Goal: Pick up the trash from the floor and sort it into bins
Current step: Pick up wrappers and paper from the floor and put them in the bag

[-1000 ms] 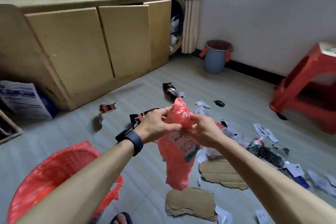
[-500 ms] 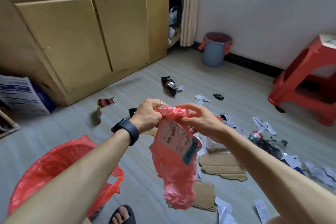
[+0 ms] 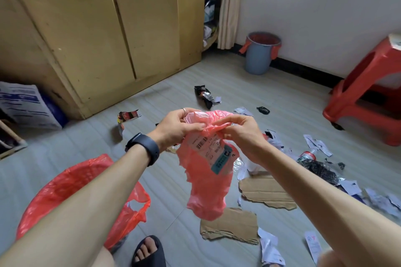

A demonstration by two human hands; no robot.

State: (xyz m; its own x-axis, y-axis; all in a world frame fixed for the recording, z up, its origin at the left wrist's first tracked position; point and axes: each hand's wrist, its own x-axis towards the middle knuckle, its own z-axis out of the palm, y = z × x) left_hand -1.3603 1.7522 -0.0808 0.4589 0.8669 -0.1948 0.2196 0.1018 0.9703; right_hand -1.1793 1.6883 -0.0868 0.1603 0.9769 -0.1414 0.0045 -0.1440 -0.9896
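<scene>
A pink plastic mailer bag (image 3: 206,182) with a white barcode label hangs in front of me, held up at its top edge. My left hand (image 3: 178,128), with a dark watch on the wrist, pinches the left side of that edge. My right hand (image 3: 240,134) pinches the right side, fingers curled into the plastic. Below my left arm stands a bin lined with a red bag (image 3: 76,193). A second bin, blue-grey with a red liner (image 3: 260,54), stands by the far wall. Torn cardboard pieces (image 3: 230,225) lie on the floor under the bag.
A wooden cabinet (image 3: 104,34) fills the left back. A red plastic stool (image 3: 368,93) stands at the right. Black wrappers (image 3: 206,95), paper scraps (image 3: 319,143) and a crushed bottle (image 3: 319,165) litter the floor. My sandalled foot (image 3: 149,251) is at the bottom.
The bag has opened out and hangs longer from both hands, its label now facing me. My hands have spread slightly apart along its top edge.
</scene>
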